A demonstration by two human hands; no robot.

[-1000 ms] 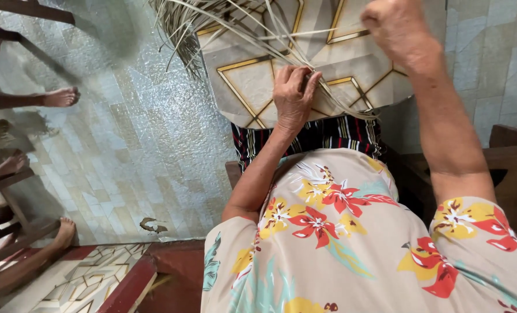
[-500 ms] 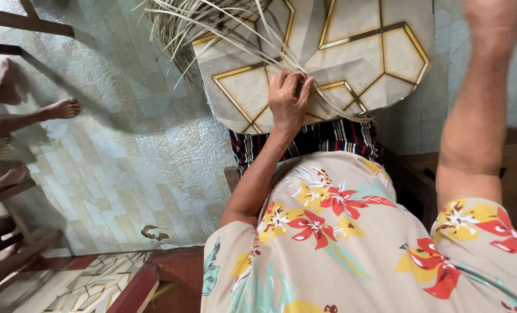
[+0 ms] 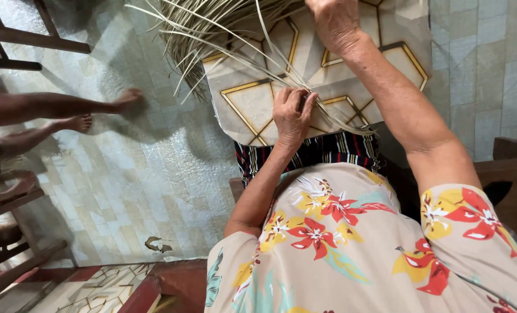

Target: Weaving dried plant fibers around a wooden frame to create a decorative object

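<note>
Strips and board on the lap, feet off to the left

The board [image 3: 304, 75] lies at 12 o'clock on the lap; the strips [image 3: 212, 29] fan over its 11 o'clock corner, another person's feet [image 3: 105, 110] at 9 o'clock, a chair [image 3: 15, 40] at 10 o'clock

Pale dried leaf strips [image 3: 235, 35], fanned across patterned board [image 3: 252, 104].

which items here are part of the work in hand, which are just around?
In use:
- left hand, pinching strips
- right hand, raised, gripping strips
- pale dried leaf strips
- patterned sheet under them

Around:
- another person's bare feet
- wooden chair
- tiled floor
</note>
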